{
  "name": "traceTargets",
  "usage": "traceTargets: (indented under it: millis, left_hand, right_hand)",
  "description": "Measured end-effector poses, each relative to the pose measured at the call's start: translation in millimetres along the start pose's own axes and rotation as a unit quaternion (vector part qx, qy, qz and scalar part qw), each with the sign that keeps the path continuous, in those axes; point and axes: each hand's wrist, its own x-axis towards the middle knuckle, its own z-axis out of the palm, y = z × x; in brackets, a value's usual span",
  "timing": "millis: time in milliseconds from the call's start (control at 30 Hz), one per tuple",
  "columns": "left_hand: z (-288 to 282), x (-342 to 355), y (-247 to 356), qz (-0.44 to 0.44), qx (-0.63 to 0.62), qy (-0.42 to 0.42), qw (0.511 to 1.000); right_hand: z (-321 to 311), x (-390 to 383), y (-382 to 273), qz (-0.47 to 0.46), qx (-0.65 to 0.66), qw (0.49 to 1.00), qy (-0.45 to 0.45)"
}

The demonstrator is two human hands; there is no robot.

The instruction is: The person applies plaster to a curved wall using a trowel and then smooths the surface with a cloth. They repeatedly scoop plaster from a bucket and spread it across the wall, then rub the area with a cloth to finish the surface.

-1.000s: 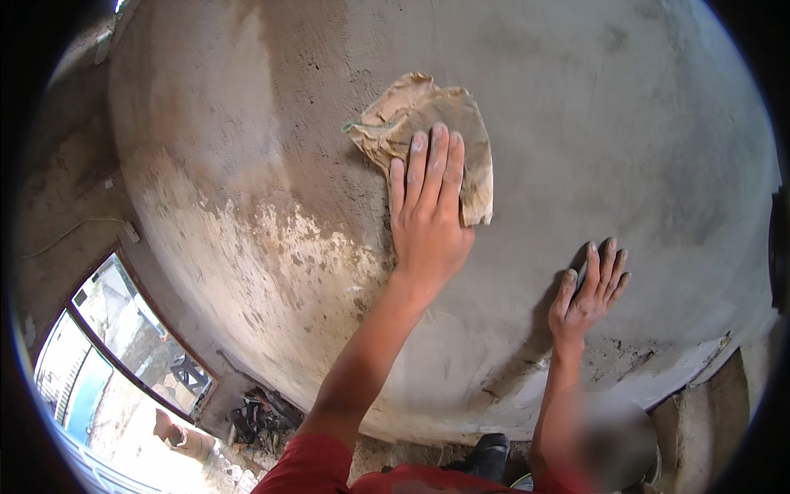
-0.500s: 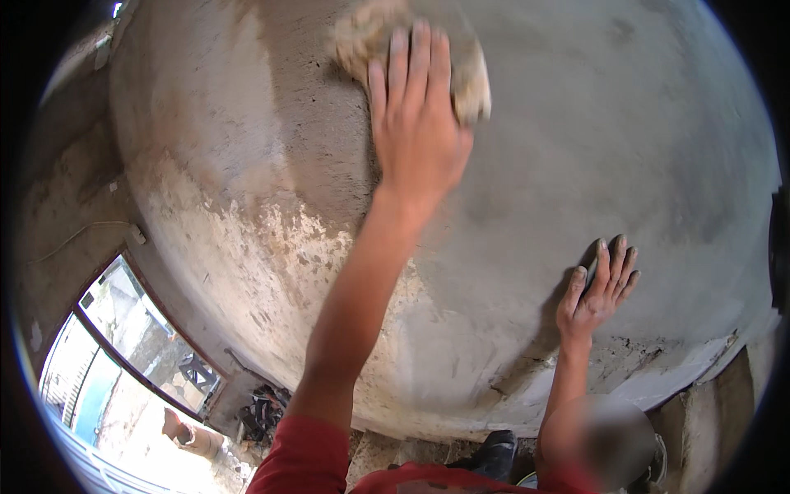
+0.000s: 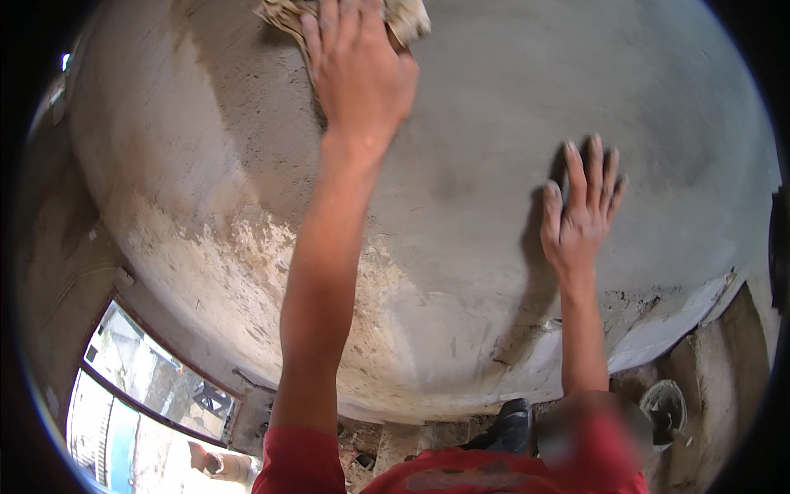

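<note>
My left hand (image 3: 360, 78) is raised high and pressed over a crumpled tan piece of paper or cloth (image 3: 411, 20), held against the wall at the upper edge. Which material it is, I cannot tell. Damp grey plaster (image 3: 461, 189) covers the right of the wall; rougher brown plaster (image 3: 247, 99) lies to the left of the hand. Lower and to the right, my right hand (image 3: 583, 218) has its fingers spread, with nothing visible in it. It is at the grey plaster and casts a shadow there; whether the palm touches is unclear.
Peeling pale patches (image 3: 263, 247) mark the lower left wall. A framed glass opening (image 3: 156, 387) stands at far left. At lower right is a cement-stained bucket (image 3: 663, 405). A dark boot (image 3: 512, 424) shows at the wall's foot.
My left hand has slid up and leftward with the crumpled piece. My right hand has moved up the wall, its fingers more spread. The view has shifted, bringing the bucket into sight.
</note>
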Motion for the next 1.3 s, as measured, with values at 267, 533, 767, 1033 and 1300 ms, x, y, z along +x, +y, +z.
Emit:
traceTargets:
  millis: [267,533,767,1033,1300]
  left_hand:
    - [-11,-62,24,-0.033,-0.056,-0.112,0.992]
    - [6,11,34,0.006,-0.074,-0.012,0.997]
    - [-1,-122,44,0.011,-0.088,-0.131,0.987]
    - [-47,-125,101,-0.057,-0.105,-0.231,0.966]
    - [-15,-216,85,-0.062,-0.126,-0.230,0.963]
  right_hand:
    - [0,157,-13,-0.098,-0.048,0.992,0.066]
    - [-2,191,-12,-0.071,-0.056,0.994,0.053]
    - [5,186,-2,-0.098,-0.033,0.990,0.091]
    - [10,185,2,-0.109,-0.025,0.988,0.106]
    - [10,183,5,-0.099,-0.025,0.990,0.093]
